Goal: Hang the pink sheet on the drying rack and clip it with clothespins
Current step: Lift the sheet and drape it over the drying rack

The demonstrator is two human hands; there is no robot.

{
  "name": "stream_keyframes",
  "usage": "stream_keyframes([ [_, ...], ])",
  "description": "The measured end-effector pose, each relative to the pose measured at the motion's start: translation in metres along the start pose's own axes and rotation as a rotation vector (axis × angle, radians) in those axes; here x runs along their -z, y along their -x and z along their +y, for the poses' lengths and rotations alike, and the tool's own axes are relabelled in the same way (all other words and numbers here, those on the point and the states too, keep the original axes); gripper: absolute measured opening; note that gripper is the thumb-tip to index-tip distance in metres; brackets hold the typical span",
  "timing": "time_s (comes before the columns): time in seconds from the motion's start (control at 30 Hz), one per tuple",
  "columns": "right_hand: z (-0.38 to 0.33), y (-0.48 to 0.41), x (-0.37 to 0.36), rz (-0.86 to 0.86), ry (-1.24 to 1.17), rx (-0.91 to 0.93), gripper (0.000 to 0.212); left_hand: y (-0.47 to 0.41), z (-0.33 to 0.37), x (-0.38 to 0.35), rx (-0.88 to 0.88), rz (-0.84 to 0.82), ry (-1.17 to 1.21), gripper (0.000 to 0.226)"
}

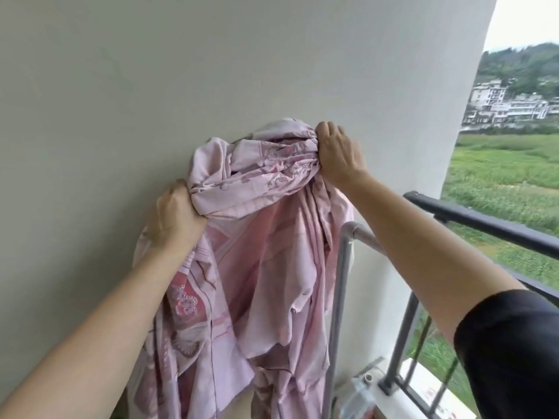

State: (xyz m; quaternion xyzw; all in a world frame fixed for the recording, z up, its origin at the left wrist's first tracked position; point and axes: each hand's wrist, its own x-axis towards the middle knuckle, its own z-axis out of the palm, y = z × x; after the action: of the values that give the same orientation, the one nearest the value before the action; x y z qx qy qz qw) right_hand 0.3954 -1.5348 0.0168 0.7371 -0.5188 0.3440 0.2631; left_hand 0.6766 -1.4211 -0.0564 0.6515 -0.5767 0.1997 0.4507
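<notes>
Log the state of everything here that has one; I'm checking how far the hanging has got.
pink sheet: bunched, held up before the wall, lower part hanging loose, no clothespins seen.
left hand: grip curled round the bunch's lower left end.
right hand: grip curled round its upper right end.
drying rack: upright, visible top bar bare.
</notes>
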Motion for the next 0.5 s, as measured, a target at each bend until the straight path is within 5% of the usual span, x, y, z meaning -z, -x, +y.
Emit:
stream_keyframes([
  [0.23,0.084,0.057,0.048,-0.246,0.228,-0.115,0.05,0.028,0.073,-0.043,-0.128,-0.22,0.062,0.022],
  [0.5,0.161,0.128,0.136,-0.223,0.418,-0.418,0.015,0.064,0.168,-0.049,-0.287,-0.337,0.292,0.033],
])
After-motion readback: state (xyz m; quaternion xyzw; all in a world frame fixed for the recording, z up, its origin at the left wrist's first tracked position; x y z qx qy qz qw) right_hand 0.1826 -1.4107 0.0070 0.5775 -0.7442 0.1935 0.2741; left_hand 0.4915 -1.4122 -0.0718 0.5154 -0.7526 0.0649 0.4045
